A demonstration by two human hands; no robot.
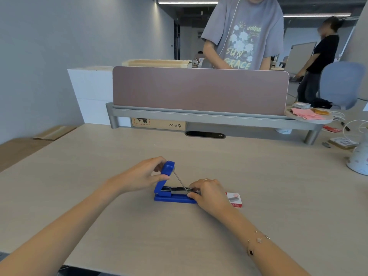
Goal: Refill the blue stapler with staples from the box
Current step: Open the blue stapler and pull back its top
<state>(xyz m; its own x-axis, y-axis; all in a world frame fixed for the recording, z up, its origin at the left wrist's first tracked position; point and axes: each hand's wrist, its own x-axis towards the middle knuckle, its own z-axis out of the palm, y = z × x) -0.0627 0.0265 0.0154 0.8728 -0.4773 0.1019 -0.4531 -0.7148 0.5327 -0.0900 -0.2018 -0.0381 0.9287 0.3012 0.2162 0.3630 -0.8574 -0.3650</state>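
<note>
The blue stapler [169,198] lies on the light wooden desk [139,226] with its lid swung up and back, its metal magazine channel exposed and a thin spring rod stretched from lid to channel. My left hand [145,174] grips the raised lid. My right hand [211,193] rests at the front end of the magazine, fingertips pinched on the channel; whether staples are between them is hidden. The small red and white staple box [236,199] lies flat just right of my right hand, partly hidden by it.
A mauve desk divider [199,90] on a grey rail closes the far edge. A person in a grey T-shirt [245,32] stands behind it. A white lamp base [358,158], cables and small items sit at the right. Cardboard [20,150] lies left.
</note>
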